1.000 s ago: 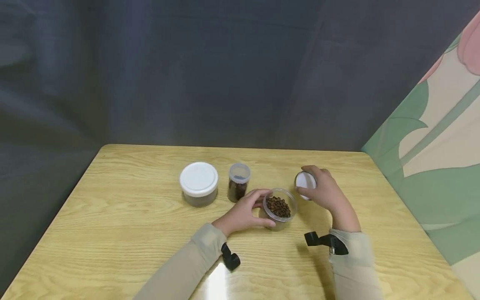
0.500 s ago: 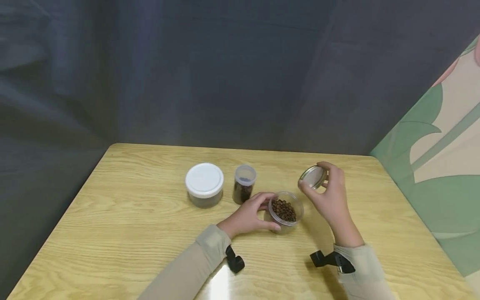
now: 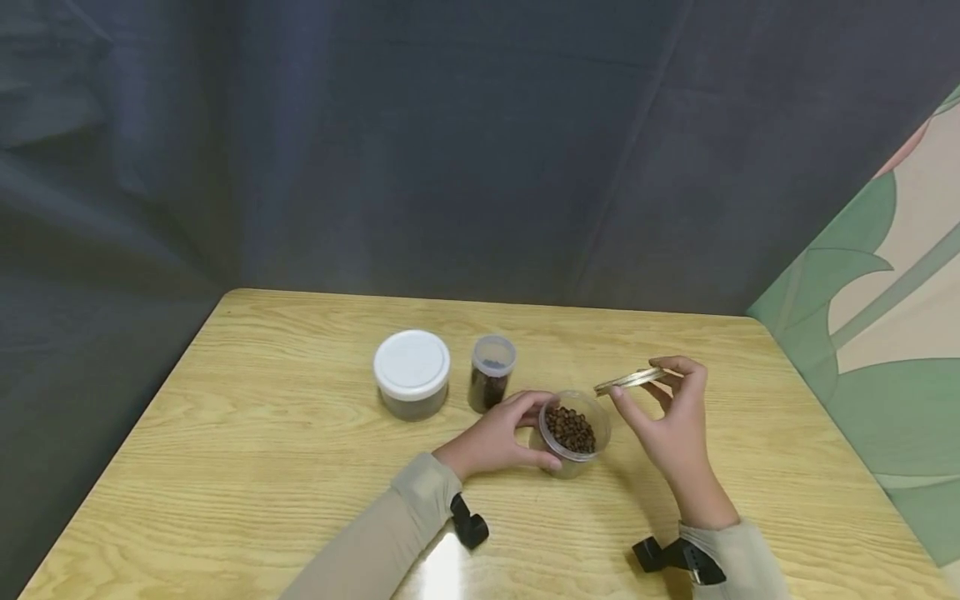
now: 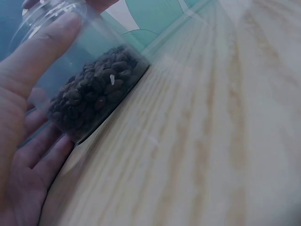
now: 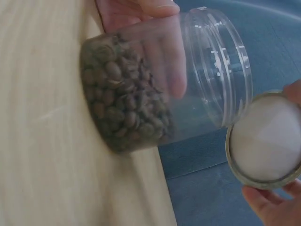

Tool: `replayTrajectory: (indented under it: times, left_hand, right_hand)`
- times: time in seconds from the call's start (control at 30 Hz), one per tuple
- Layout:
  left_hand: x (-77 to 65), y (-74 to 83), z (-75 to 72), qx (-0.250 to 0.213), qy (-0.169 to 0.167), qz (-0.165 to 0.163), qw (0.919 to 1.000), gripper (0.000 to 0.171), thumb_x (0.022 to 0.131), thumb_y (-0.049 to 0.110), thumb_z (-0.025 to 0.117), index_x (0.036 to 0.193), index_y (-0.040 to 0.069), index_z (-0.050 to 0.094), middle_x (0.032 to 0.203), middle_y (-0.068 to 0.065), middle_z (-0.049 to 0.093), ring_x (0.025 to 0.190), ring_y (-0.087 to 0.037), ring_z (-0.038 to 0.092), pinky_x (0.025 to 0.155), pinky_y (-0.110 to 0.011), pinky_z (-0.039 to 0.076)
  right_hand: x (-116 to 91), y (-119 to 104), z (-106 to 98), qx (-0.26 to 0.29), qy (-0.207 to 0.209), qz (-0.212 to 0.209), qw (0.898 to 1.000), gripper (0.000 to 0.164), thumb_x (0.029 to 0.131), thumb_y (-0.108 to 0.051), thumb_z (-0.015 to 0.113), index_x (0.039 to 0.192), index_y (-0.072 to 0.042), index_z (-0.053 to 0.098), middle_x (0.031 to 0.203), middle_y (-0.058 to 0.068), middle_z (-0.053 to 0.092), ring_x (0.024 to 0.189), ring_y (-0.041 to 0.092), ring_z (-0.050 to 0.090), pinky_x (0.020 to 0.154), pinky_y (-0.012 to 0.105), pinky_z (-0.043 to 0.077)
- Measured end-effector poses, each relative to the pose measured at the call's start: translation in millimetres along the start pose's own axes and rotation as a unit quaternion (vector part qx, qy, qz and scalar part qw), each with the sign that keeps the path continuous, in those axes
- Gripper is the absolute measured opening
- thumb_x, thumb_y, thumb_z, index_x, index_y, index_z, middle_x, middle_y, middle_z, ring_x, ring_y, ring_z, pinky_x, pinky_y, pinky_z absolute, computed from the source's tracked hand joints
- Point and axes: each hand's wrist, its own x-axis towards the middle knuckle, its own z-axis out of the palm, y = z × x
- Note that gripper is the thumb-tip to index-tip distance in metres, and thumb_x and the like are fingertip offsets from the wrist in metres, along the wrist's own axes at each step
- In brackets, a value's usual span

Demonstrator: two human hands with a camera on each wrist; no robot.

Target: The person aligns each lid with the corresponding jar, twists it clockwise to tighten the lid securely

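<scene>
A clear, wide-mouthed plastic jar stands uncovered on the table, partly filled with brown coffee beans. My left hand holds it from the left, thumb on the near side and fingers round the far side. In my right hand, thumb and fingers pinch a gold-rimmed lid by its edge. The lid is nearly edge-on in the head view, beside and above the jar's right rim. From the right wrist, the lid's white inner face shows close to the threaded jar mouth.
Left of the jar are a tub with a white lid and a small clear container with dark contents and a translucent cap. A dark curtain hangs behind the wooden table. A floral panel runs along the right.
My right hand has tipped the lid from showing its white inside to nearly edge-on and brought it lower, toward the jar mouth. The left hand keeps its hold on the jar.
</scene>
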Motion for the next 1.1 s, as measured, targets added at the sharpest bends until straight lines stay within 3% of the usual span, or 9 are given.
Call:
replayTrajectory:
  times: [0.17,0.33,0.47,0.63,0.73,0.87,1.1]
  left_hand:
    - [-0.7,-1.1,-2.3,-0.017,-0.015,-0.004,0.9997,0.084,0.081,0.02,0.088,0.152,0.016,0.044,0.152,0.002,0.046,0.133,-0.011,0.051,0.113,-0.023,0.04]
    - [-1.1,-1.5,-3.0,-0.016,-0.019,-0.009,0.9996,0.084,0.081,0.019,0.088,0.152,0.016,0.043,0.153,0.002,0.045,0.134,-0.009,0.049,0.113,-0.022,0.04]
    - [-1.4,-0.5,-3.1,-0.012,-0.017,-0.01,0.9997,0.084,0.08,0.017,0.088,0.151,0.014,0.044,0.153,0.001,0.046,0.133,-0.01,0.05,0.113,-0.022,0.04]
    - [0.0,-0.2,-2.0,-0.007,-0.019,-0.013,0.9997,0.084,0.08,0.018,0.088,0.152,0.014,0.044,0.153,0.001,0.045,0.133,-0.009,0.051,0.113,-0.022,0.04]
    - [0.5,0.4,-2.5,-0.008,-0.024,-0.01,0.9996,0.085,0.08,0.018,0.088,0.152,0.015,0.043,0.154,0.0,0.045,0.132,-0.01,0.051,0.113,-0.022,0.039]
    - [1.6,0.1,-5.0,-0.011,-0.032,0.002,0.9994,0.086,0.08,0.016,0.088,0.152,0.014,0.042,0.154,-0.002,0.045,0.133,-0.011,0.05,0.113,-0.022,0.039]
    - [2.6,-3.3,-6.5,-0.02,-0.033,0.009,0.9992,0.084,0.08,0.012,0.088,0.151,0.008,0.043,0.153,-0.005,0.045,0.134,-0.014,0.051,0.113,-0.022,0.04]
  right_hand:
    - [-11.5,4.9,-3.7,0.035,-0.019,-0.023,0.999,0.061,0.082,0.016,0.071,0.125,0.015,0.028,0.127,-0.004,0.044,0.114,0.016,0.051,0.101,0.013,0.043]
    - [-18.7,10.5,-5.1,0.051,-0.017,-0.075,0.996,0.048,0.078,0.02,0.067,0.111,0.017,0.032,0.125,0.008,0.049,0.114,0.019,0.05,0.097,0.012,0.046]
    - [-20.5,15.6,-3.0,0.071,-0.029,-0.129,0.989,0.04,0.074,0.022,0.066,0.101,0.017,0.037,0.123,0.015,0.05,0.116,0.022,0.05,0.098,0.015,0.048]
    - [-22.4,24.0,0.1,0.088,-0.055,-0.185,0.977,0.042,0.067,0.018,0.069,0.098,0.015,0.042,0.123,0.019,0.05,0.122,0.022,0.05,0.102,0.017,0.048]
    - [-22.6,27.8,1.8,0.108,-0.078,-0.214,0.968,0.041,0.07,0.013,0.073,0.099,0.016,0.043,0.123,0.024,0.049,0.126,0.025,0.048,0.105,0.02,0.047]
    - [-22.0,29.5,4.4,0.121,-0.102,-0.241,0.958,0.043,0.084,-0.006,0.078,0.098,0.015,0.043,0.121,0.032,0.047,0.13,0.029,0.046,0.107,0.022,0.046]
    - [-27.6,26.4,8.8,0.089,-0.124,-0.236,0.96,0.046,0.087,-0.028,0.081,0.093,0.005,0.05,0.121,0.03,0.05,0.132,0.03,0.043,0.111,0.024,0.042]
